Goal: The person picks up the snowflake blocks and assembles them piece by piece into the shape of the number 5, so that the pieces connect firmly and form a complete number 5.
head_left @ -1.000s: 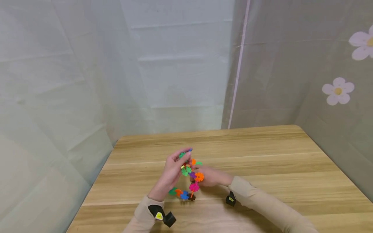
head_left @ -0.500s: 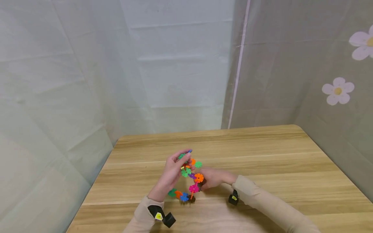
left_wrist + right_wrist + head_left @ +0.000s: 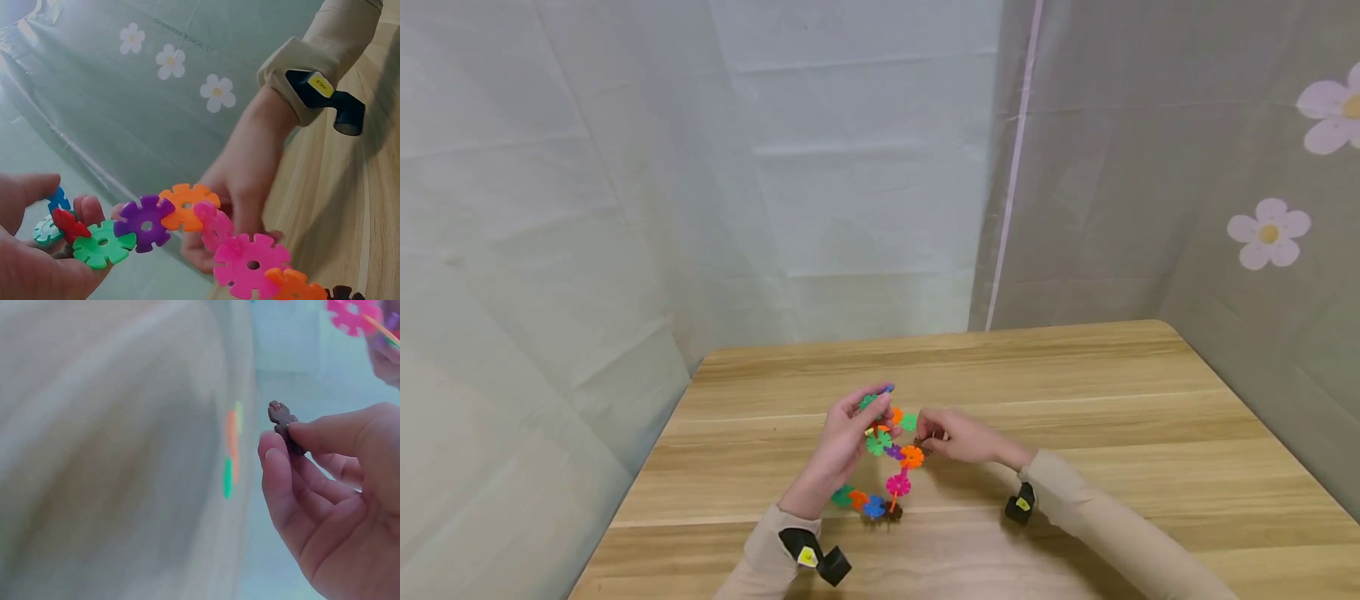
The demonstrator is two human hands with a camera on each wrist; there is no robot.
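Left hand (image 3: pixel 842 442) is gripping the top end of a chain of snowflake discs (image 3: pixel 887 454), fingers curled round the green and blue pieces up there; the chain is hanging down from that grip in a curve and its bottom end is sitting on the wooden table (image 3: pixel 1075 392), just by the left wrist. In the left wrist view the chain is running out from the left fingers (image 3: pixel 37 250): green disc (image 3: pixel 102 243), then purple disc (image 3: pixel 146 222), orange disc (image 3: pixel 186 205), then a pink disc (image 3: pixel 251 264) nearest the camera, each slotted into the next. Right hand (image 3: pixel 962 437) is sitting just to the right of the chain's upper half, level with the orange piece, fingertips next to it; can't tell from the head view if they're touching the chain. It is pinching a small dark brown disc (image 3: pixel 285 426) edge-on between thumb and forefinger, with the other fingers loosely curled below it. So both hands are clamped: left on the chain, right on the single brown piece. The hands are close together over the near middle of the table, with the chain between them. Both sleeves are beige, each with a black wrist strap (image 3: pixel 808 557). Behind the hands a pale sheet is hanging as a backdrop, and off past the right hand there is a grey curtain with flower prints (image 3: pixel 1268 233).
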